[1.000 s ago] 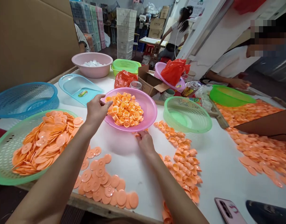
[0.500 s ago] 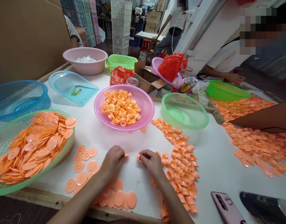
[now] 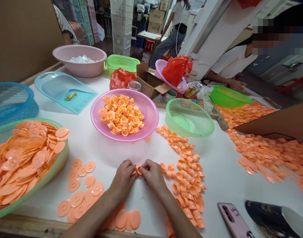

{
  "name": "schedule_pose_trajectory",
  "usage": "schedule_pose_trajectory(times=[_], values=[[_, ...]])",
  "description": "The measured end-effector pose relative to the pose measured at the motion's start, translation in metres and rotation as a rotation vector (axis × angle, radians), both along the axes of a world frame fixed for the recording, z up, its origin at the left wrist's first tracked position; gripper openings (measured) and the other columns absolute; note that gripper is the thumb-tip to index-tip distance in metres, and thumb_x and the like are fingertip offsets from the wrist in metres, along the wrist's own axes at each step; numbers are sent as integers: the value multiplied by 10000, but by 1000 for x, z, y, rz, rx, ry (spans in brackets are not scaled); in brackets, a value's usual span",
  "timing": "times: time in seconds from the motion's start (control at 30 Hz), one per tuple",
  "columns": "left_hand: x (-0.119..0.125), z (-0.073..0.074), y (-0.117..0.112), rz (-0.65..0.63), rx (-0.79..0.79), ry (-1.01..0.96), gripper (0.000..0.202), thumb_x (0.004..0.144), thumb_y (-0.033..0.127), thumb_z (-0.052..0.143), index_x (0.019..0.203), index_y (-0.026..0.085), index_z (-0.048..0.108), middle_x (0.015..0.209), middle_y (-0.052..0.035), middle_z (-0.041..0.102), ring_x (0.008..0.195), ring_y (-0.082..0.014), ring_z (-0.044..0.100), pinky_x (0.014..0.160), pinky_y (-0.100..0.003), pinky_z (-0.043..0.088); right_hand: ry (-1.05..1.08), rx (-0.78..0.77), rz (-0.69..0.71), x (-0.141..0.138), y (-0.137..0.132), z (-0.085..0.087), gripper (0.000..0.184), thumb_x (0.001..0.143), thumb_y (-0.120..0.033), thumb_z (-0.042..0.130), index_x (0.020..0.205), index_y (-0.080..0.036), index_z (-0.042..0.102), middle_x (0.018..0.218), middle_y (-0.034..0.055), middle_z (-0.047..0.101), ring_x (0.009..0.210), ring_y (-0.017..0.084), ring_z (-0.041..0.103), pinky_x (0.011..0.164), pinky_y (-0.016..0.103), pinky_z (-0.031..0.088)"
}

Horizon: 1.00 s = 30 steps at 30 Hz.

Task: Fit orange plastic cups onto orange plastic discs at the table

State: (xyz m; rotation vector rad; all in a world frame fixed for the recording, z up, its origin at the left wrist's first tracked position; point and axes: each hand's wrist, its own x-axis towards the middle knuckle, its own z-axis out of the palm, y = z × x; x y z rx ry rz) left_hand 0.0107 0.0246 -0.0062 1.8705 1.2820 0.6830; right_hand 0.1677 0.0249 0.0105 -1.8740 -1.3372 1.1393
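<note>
Over the white table (image 3: 102, 155), an orange suction cup (image 3: 138, 170) is pinched between the left hand (image 3: 123, 178) and right hand (image 3: 153, 177), and placement on the cup pile (image 3: 186, 186) right of the grip appears called for next.

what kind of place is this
Probably a small factory or workshop doing hand assembly: orange plastic parts heaped across a long white worktable, stacked white crates and cardboard cartons behind, and co-workers nearby.

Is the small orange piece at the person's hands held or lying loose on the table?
Held: the left hand and right hand meet around the small orange piece, their fingers closed on it from both sides.
</note>
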Motion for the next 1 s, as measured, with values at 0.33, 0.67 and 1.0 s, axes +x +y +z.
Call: schedule_pose_trajectory(times=[0.33, 0.67, 1.0], values=[[11, 17, 21, 105, -267, 62, 159, 739, 165, 556, 712, 195, 710, 755, -12, 630, 678, -132, 564, 618, -258, 393, -102, 78, 82, -3, 3, 8, 162, 692, -231, 532, 549, -231, 455, 503, -22, 552, 497, 144, 496, 491, 238, 351], [16, 10, 5, 93, -100, 140, 152, 768, 164, 546, 646, 185, 633, 730, -22, 589, 707, -147, 550, 619, -261, 379, 195, -55, 16, 0, -3, -4, 204, 719, -366, 583, 600, -209, 529, 468, -39, 515, 409, 120, 448, 417, 235, 343], [-32, 137, 109, 443, 593, -14, 177, 886, 284, 534, 854, 184, 677, 841, -41, 585, 781, -159, 560, 736, -299, 441, -209, 240, -117, 33, 95, 23, 299, 743, -368, 607, 928, -154, 702, 878, 90, 707, 650, 171, 627, 563, 261, 470]])
